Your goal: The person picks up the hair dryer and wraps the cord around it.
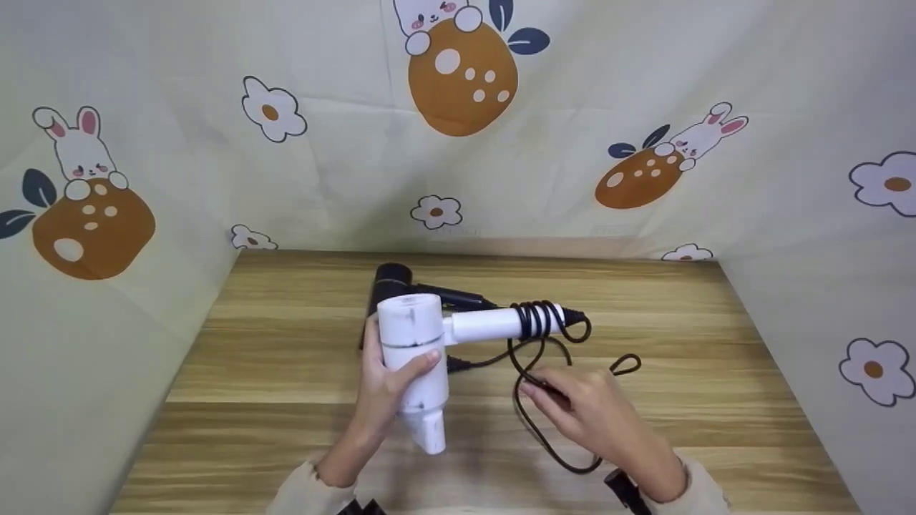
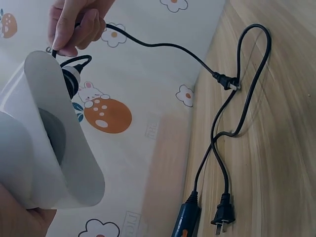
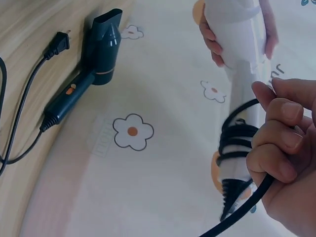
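My left hand (image 1: 379, 390) grips the body of a white hair dryer (image 1: 411, 332), thumb across its front. The dryer is held above the table, its handle (image 1: 486, 325) pointing right and its flat nozzle (image 2: 64, 133) toward me. Several turns of black cord (image 1: 535, 320) wrap the handle near its end. My right hand (image 1: 597, 411) pinches a stretch of that cord below the handle, fingers curled, as the right wrist view shows. From this hand the loose cord runs to a two-pin plug (image 2: 226, 80), seen in the left wrist view.
Behind the white dryer, a dark hair dryer (image 1: 392, 277) lies on the wooden table (image 1: 272, 365). Its own cord loops across the tabletop to another plug (image 2: 223, 213), near the loose cord. Patterned fabric (image 1: 343, 179) encloses the table's back and sides.
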Demonstrator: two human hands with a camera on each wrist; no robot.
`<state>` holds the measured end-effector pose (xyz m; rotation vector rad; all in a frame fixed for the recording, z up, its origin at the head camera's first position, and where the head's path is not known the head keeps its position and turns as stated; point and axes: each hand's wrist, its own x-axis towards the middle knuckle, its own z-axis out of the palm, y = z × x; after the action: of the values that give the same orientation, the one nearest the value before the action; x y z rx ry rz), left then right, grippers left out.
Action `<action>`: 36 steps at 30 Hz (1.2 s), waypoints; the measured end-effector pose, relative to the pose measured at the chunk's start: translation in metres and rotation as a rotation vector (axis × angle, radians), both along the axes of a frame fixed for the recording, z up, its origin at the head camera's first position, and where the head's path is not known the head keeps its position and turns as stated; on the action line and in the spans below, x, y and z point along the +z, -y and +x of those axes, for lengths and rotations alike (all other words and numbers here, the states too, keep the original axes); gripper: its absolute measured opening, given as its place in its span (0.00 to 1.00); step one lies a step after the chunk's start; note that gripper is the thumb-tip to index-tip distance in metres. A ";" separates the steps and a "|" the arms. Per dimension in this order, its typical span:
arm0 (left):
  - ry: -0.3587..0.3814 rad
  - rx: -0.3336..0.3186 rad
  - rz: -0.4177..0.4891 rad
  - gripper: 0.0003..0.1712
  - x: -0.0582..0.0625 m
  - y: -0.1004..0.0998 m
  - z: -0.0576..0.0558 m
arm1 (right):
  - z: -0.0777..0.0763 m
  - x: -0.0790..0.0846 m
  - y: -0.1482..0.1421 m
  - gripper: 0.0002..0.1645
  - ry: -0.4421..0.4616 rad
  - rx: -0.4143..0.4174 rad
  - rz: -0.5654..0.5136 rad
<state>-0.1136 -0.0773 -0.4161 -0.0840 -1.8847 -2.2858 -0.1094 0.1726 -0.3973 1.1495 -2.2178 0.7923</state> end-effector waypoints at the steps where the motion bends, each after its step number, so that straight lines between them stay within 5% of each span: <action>1: 0.001 -0.005 -0.010 0.43 -0.001 0.000 0.000 | 0.000 0.001 -0.001 0.01 -0.009 -0.003 -0.006; 9: 0.014 -0.093 -0.088 0.43 -0.006 0.000 -0.001 | -0.003 0.008 -0.012 0.06 -0.059 -0.044 -0.063; 20: 0.053 -0.263 -0.176 0.42 -0.010 -0.001 0.002 | -0.008 0.010 -0.024 0.10 0.024 -0.068 -0.158; 26: 0.037 -0.336 -0.186 0.39 -0.008 -0.002 0.004 | -0.013 0.007 -0.032 0.13 0.170 -0.026 -0.237; 32: 0.019 -0.376 -0.197 0.43 -0.006 -0.001 0.004 | -0.015 0.008 -0.038 0.10 0.449 -0.026 -0.346; 36: 0.031 -0.393 -0.198 0.44 -0.006 0.000 0.004 | -0.019 0.004 -0.040 0.08 0.538 -0.010 -0.388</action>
<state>-0.1099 -0.0769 -0.4219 -0.4879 -2.2766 -2.3282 -0.1284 0.2122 -0.3929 0.7946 -2.3158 1.5950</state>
